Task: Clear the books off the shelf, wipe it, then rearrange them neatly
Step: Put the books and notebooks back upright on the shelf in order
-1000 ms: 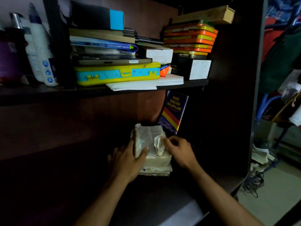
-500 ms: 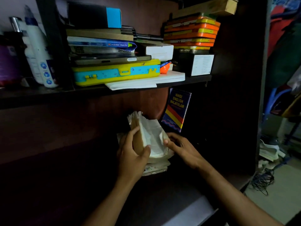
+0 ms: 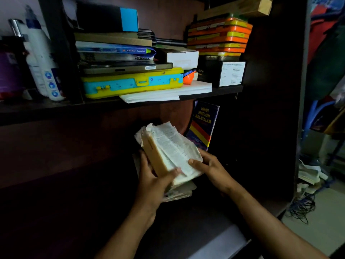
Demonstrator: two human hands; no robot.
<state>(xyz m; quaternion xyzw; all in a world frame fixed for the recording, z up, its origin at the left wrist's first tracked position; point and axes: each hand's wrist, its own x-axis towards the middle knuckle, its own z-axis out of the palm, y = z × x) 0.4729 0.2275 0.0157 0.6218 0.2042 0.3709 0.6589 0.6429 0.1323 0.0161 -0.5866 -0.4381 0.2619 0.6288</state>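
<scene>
A worn, coverless book [image 3: 171, 148] with torn pages is tilted up above the dark lower shelf [image 3: 74, 202]. My left hand [image 3: 153, 182] grips its brown spine side, thumb across the printed page. My right hand [image 3: 211, 165] holds its right edge, thumb on top. Beneath it lie more tattered books [image 3: 179, 193] in a flat pile. A blue Hindi-English-Malayalam book [image 3: 203, 124] leans upright against the back, just behind the held book.
The upper shelf [image 3: 224, 90] carries a yellow-blue case [image 3: 132, 83], stacked books, white paper, orange tins [image 3: 220, 36], a black box and bottles [image 3: 41, 58] at the left. Right of the cabinet's side wall [image 3: 270, 109] lie papers and cables on the floor.
The top book has been lifted off the pile and tilted up, its printed page now facing me. Both hands rose with it; the right hand shifted onto its edge.
</scene>
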